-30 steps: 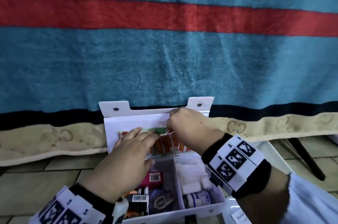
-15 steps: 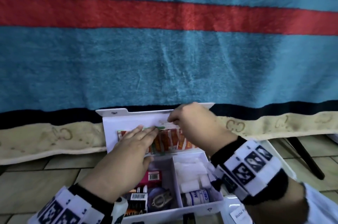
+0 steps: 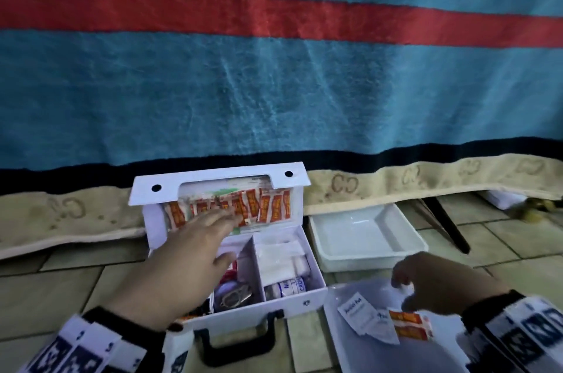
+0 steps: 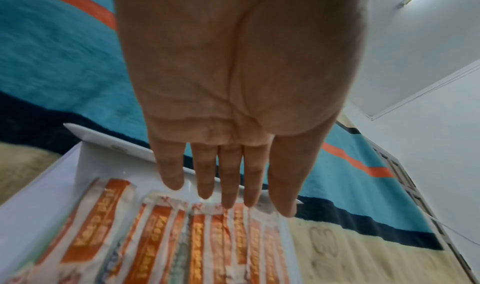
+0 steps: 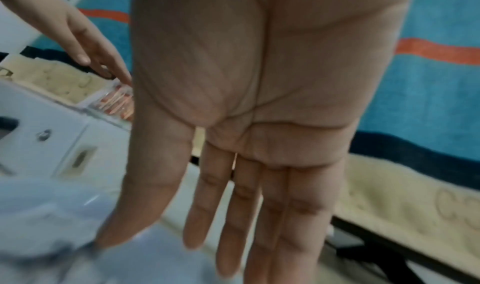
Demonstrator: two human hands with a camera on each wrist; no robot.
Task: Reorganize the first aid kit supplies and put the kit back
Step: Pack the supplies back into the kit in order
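The white first aid kit [image 3: 304, 301] stands open on the tiled floor, its lid [image 3: 146, 187] raised. A row of orange plaster strips [image 3: 274, 205] [image 4: 197, 237] is tucked in the lid. My left hand [image 3: 225, 217] [image 4: 228, 196] lies on those strips with its fingers straight. The base holds gauze, a small bottle [image 3: 286, 286] and a metal tool [image 3: 234, 296]. My right hand [image 3: 405, 281] [image 5: 233, 237] hovers open and empty over a clear tray [image 3: 365, 357], just above two loose orange plasters [image 3: 408, 325] and an alcohol pad sachet [image 3: 356, 311].
A white plastic tray [image 3: 365, 257] sits right of the kit. A blue blanket with a red stripe [image 3: 274, 83] hangs behind, its beige hem on the floor. A black leg [image 3: 444, 223] slants at the right. The kit's black handle [image 3: 237, 345] faces me.
My right hand left the lid's top edge and swung right and down to the clear tray. The left hand stayed on the strips in the lid.
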